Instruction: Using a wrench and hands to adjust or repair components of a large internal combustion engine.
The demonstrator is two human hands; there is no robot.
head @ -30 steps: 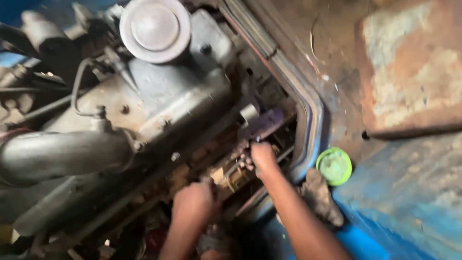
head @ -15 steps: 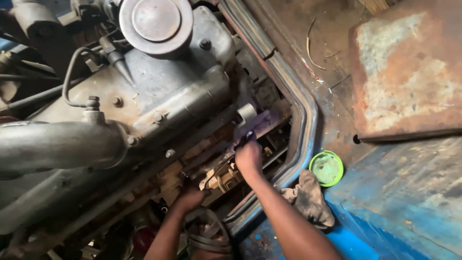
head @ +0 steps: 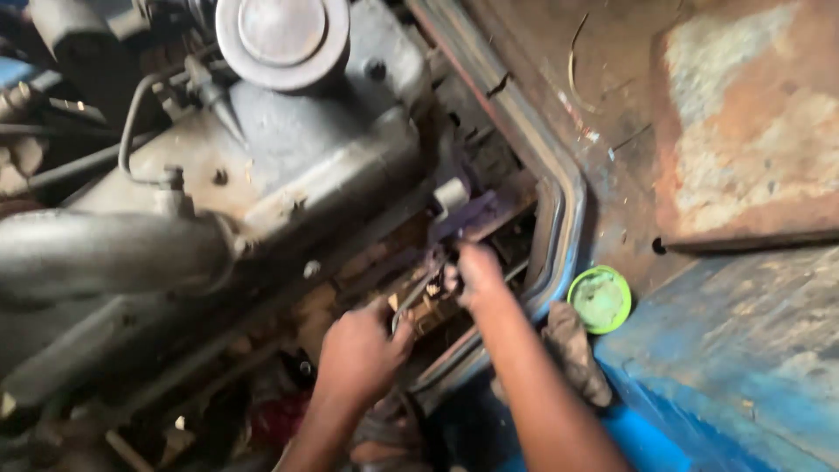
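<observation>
Left hand fingers are curled around a slim metal tool whose tip reaches a brass-coloured fitting low on the grey engine. Right hand fingers pinch together just beyond that fitting. A dirty rag and green lid lie outward to the right.

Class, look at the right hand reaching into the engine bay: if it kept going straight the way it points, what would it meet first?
Probably the purple bracket just beyond the right hand, beside the grey engine block; depth is hard to judge.
</observation>
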